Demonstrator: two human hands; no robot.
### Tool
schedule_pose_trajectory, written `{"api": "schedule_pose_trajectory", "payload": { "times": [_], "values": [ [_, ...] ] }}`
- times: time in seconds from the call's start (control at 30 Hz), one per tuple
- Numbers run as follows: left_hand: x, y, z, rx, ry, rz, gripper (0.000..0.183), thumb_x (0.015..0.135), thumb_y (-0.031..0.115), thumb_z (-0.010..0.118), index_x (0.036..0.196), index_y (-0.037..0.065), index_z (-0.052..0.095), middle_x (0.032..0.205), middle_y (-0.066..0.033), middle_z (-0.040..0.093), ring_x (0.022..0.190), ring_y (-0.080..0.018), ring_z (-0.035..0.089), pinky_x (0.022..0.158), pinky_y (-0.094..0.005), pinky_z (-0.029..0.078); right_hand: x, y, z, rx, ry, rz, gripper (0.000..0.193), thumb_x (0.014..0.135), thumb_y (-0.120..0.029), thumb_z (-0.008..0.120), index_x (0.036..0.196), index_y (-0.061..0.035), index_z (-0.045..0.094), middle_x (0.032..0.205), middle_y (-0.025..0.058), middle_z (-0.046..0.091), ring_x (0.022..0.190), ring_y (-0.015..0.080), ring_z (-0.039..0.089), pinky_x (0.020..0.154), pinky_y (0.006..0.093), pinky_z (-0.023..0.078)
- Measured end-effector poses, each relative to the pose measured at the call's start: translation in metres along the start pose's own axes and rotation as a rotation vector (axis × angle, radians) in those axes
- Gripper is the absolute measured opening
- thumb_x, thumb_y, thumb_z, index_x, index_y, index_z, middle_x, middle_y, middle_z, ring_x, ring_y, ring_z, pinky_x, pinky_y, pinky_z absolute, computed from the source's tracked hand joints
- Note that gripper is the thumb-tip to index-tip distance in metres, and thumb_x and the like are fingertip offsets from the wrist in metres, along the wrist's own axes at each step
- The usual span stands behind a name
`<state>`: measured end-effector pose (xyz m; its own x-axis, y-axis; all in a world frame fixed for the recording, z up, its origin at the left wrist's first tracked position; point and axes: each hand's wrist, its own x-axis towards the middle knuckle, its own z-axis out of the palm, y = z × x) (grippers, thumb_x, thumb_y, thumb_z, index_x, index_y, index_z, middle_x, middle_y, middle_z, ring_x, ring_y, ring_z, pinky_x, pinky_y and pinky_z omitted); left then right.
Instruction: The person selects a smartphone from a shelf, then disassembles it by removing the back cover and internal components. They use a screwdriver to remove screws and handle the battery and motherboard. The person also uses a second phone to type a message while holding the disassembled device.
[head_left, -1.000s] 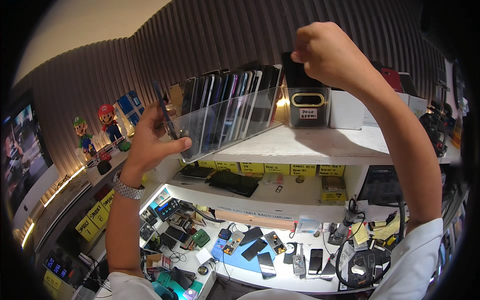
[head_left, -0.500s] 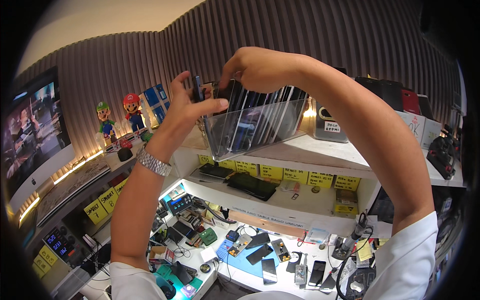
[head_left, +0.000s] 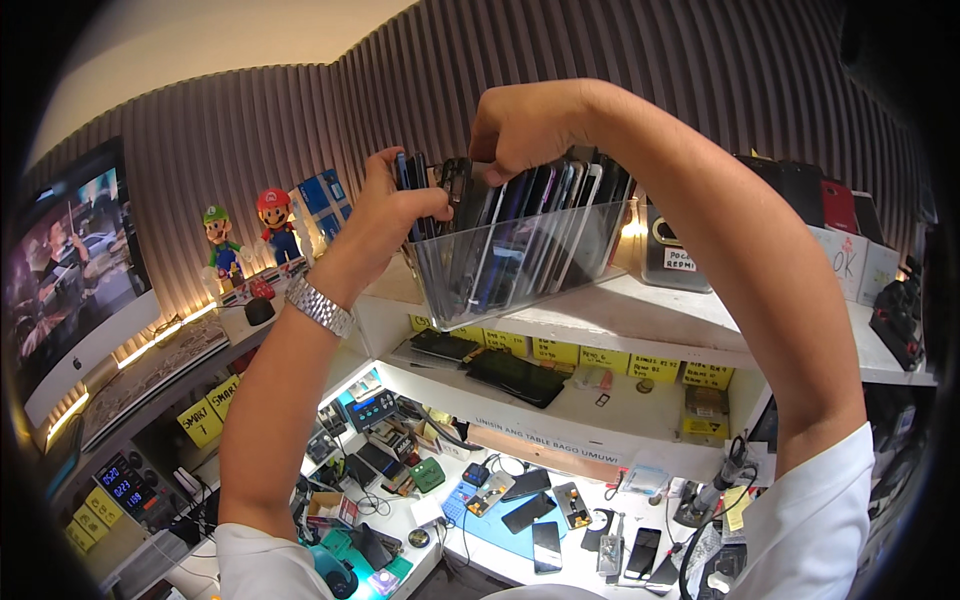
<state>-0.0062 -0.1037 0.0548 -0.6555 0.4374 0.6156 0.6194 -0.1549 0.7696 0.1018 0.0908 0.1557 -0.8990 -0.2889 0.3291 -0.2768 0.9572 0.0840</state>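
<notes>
A clear plastic bin [head_left: 450, 290] on the upper shelf holds a row of upright mobile phones [head_left: 540, 195]. At its left end my left hand [head_left: 385, 225], wearing a metal-band watch [head_left: 319, 305], closes around a few slim dark phones [head_left: 408, 172], thumb over the near side. My right hand [head_left: 530, 125] reaches over from the right with bent fingers pointing down at the phones' top edges. Whether those fingertips pinch a phone is hidden. Between my hands stands a dark phone part with round openings [head_left: 455, 178].
Right of the bin stands a labelled clear container [head_left: 672, 262], with white boxes [head_left: 835, 260] beyond. Two cartoon figurines [head_left: 275, 225] and a monitor [head_left: 75, 280] are at left. Below, a lower shelf [head_left: 600, 412] holds dark panels; the workbench carries a blue mat [head_left: 500, 535], phones and tools.
My right hand has shifted slightly right along the row and its fingers have curled down. The phones beside my left hand stand more spread apart. The whole view has shifted slightly.
</notes>
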Motion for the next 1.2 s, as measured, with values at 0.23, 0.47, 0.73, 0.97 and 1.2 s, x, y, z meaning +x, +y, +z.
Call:
{"api": "schedule_pose_trajectory", "payload": {
  "times": [0.23, 0.47, 0.73, 0.97, 1.2],
  "values": [
    [0.001, -0.01, -0.007, 0.041, -0.041, 0.078, 0.114, 0.075, 0.014, 0.093, 0.167, 0.0, 0.026, 0.133, -0.0155, 0.061, 0.116, -0.0258, 0.068, 0.111, -0.0435, 0.049, 0.005, -0.004, 0.009, 0.168, 0.213, -0.074, 0.043, 0.096, -0.016, 0.083, 0.132, 0.0057, 0.077, 0.126, 0.0242, 0.08, 0.122, 0.0345, 0.076, 0.11, 0.0441, 0.058],
    [0.001, -0.014, -0.012, -0.007, -0.091, 0.12, 0.123, 0.072, 0.01, 0.096, 0.166, -0.007, 0.019, 0.135, -0.0211, 0.062, 0.124, -0.0297, 0.067, 0.116, -0.0421, 0.047, -0.009, -0.015, 0.01, 0.622, 0.096, 0.07, 0.05, 0.1, -0.005, 0.076, 0.144, 0.0138, 0.063, 0.129, 0.0313, 0.076, 0.114, 0.0313, 0.081, 0.113, 0.044, 0.057],
    [-0.001, -0.024, -0.011, -0.103, -0.034, 0.142, 0.109, 0.076, 0.003, 0.087, 0.165, 0.0, 0.023, 0.13, -0.0158, 0.065, 0.115, -0.0239, 0.071, 0.104, -0.0421, 0.055, -0.002, -0.027, 0.018, 0.719, 0.242, 0.229, 0.041, 0.084, 0.001, 0.071, 0.121, 0.0198, 0.07, 0.113, 0.0294, 0.077, 0.098, 0.0358, 0.084, 0.089, 0.0394, 0.064],
    [-0.001, -0.025, -0.006, 0.009, 0.016, 0.135, 0.108, 0.076, 0.003, 0.087, 0.164, 0.0, 0.023, 0.126, -0.0155, 0.063, 0.116, -0.0252, 0.069, 0.104, -0.0416, 0.056, 0.002, 0.003, 0.015, 0.737, 0.635, 0.36, 0.038, 0.082, -0.002, 0.065, 0.114, 0.0156, 0.075, 0.095, 0.02, 0.076, 0.079, 0.0274, 0.078, 0.067, 0.0351, 0.066],
    [0.001, -0.032, 0.0, 0.204, 0.16, 0.332, 0.133, 0.085, 0.064, 0.085, 0.166, -0.008, 0.008, 0.153, -0.0318, 0.038, 0.139, -0.0405, 0.054, 0.116, -0.0483, 0.049, -0.014, 0.028, 0.003, 0.682, 0.826, 0.301, 0.043, 0.086, -0.007, 0.068, 0.124, 0.012, 0.075, 0.096, 0.0134, 0.077, 0.077, 0.0185, 0.075, 0.069, 0.0282, 0.064]
  ]
}}
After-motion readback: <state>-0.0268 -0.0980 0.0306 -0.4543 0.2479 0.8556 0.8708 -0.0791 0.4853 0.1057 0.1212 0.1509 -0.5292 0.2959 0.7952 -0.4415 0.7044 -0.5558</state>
